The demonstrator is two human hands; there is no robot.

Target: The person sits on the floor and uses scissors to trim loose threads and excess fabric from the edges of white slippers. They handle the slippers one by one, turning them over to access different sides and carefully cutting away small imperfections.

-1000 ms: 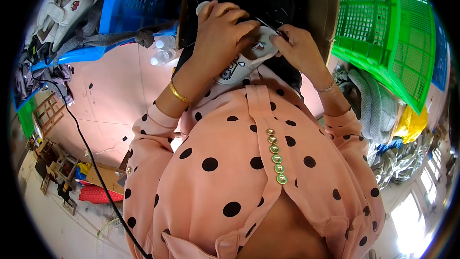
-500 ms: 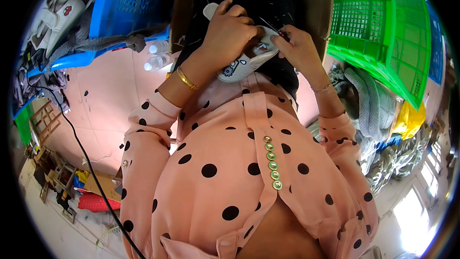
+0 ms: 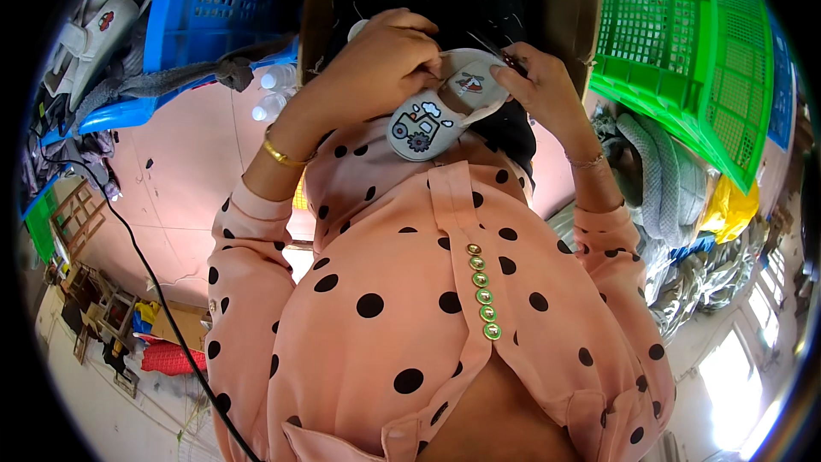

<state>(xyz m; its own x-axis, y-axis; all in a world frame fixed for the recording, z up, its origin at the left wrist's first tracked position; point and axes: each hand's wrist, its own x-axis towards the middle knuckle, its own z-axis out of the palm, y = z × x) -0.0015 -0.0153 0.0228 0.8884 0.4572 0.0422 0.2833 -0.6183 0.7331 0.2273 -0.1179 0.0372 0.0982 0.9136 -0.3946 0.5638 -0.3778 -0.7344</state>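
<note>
A small white shoe (image 3: 416, 130) rests over my lap, its toe toward me. The toe carries a vehicle picture with gears and clouds; another printed picture shows inside on the insole (image 3: 469, 84). My left hand (image 3: 389, 60) is closed on the shoe's left edge, its fingertips partly hidden. Beyond that hand peeks the pale rounded end of another piece (image 3: 357, 30), mostly covered. My right hand (image 3: 545, 90) grips dark-handled scissors (image 3: 486, 44), their thin blades pointing away to the left. Its thumb lies by the shoe's right rim.
On the left stands a blue plastic crate (image 3: 227, 0), with a pile of pale shoes (image 3: 90, 43) beside it. Clear bottles (image 3: 278, 90) are near its corner. A green crate (image 3: 654, 43) is on the right, above grey fabric (image 3: 654, 175). A black cable (image 3: 158, 287) hangs at left.
The shoe has turned and its toe picture shows more fully. My left hand has shifted left, uncovering more of the shoe's opening. My right hand stays nearly in place with the scissors.
</note>
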